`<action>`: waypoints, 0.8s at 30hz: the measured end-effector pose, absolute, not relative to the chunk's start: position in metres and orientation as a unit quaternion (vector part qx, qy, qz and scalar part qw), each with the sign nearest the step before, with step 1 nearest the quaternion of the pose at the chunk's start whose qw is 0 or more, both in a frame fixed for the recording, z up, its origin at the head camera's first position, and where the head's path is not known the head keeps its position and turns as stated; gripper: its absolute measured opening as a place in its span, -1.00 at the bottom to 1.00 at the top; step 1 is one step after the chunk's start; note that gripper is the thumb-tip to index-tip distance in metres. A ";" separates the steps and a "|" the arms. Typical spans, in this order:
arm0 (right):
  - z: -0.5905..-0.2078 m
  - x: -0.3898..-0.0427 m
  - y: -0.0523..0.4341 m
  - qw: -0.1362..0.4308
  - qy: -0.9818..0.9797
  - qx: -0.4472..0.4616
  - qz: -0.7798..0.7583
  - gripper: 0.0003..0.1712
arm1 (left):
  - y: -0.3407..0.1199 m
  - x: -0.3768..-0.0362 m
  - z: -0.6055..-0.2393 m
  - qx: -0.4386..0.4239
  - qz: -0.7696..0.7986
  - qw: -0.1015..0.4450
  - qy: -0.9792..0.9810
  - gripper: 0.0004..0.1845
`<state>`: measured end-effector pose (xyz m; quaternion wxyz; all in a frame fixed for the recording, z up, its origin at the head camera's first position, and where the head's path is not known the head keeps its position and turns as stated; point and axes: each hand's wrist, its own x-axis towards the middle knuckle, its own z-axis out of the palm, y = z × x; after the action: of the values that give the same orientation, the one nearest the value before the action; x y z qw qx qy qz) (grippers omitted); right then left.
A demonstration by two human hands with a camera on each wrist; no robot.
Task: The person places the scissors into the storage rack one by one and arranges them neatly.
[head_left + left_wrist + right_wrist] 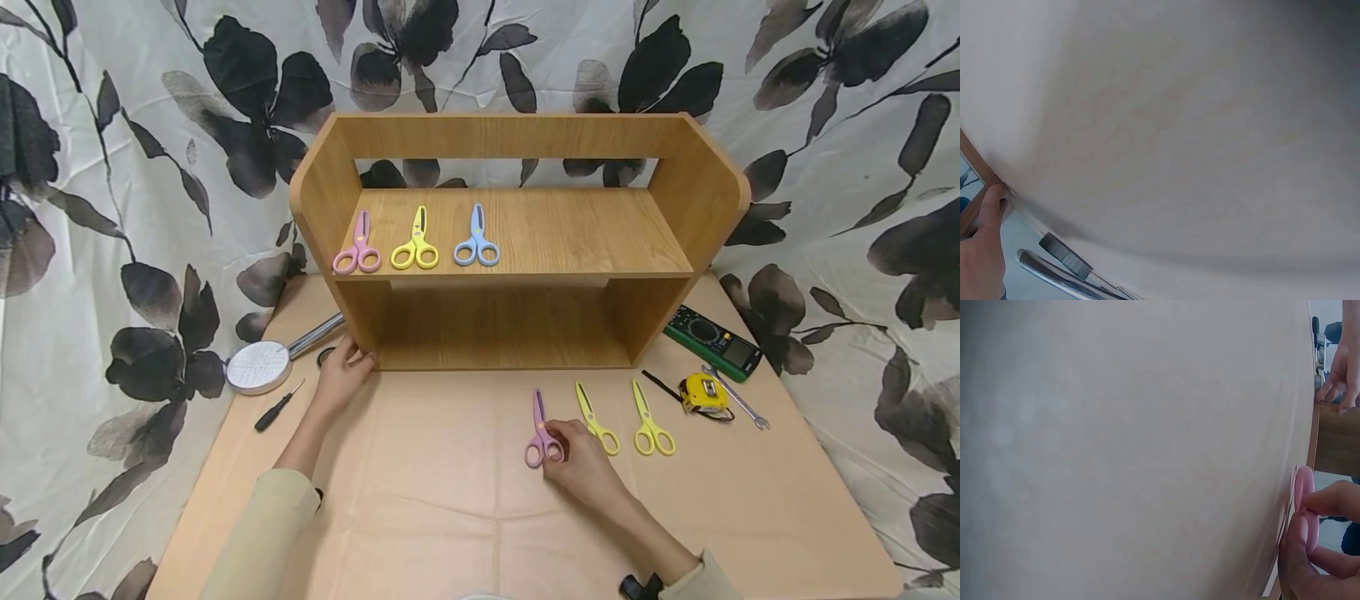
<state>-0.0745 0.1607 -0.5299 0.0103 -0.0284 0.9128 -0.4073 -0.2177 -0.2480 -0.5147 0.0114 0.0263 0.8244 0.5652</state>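
Observation:
My right hand (581,462) pinches the handle of pink scissors (539,417) over the table, blades pointing toward the shelf. In the right wrist view, thumb and fingers hold the pink handle loop (1304,481). My left hand (343,375) touches the lower left front corner of the wooden shelf (585,229); some of its fingers are hidden. Along the upper board stand pink scissors (361,242), yellow scissors (416,242) and blue scissors (477,237), blades up. Right of my right hand lie two yellow scissors, one (592,417) close by, the other (648,421) farther right.
A round-headed magnifier-like tool (258,367) and a black screwdriver (277,408) lie left of the shelf. To its right are a green multimeter (712,342), a yellow tape measure (703,393) and a wrench (738,400). Floral cloth (825,208) surrounds the table (420,517).

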 end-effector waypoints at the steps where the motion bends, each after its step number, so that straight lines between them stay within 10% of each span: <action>1: -0.530 -0.074 0.161 0.006 0.913 -0.029 -0.406 -0.42 | -0.248 -0.218 -0.515 0.026 0.565 0.011 0.824 -0.29; 24: -0.526 -0.067 0.163 0.021 0.866 0.028 -0.500 -0.51 | -0.248 -0.216 -0.515 0.026 0.570 0.015 0.821 -0.28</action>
<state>-0.0669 0.1631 -0.5263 0.0215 0.0282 0.8656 -0.4996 -0.2162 -0.2484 -0.5148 0.0145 0.0261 0.8208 0.5705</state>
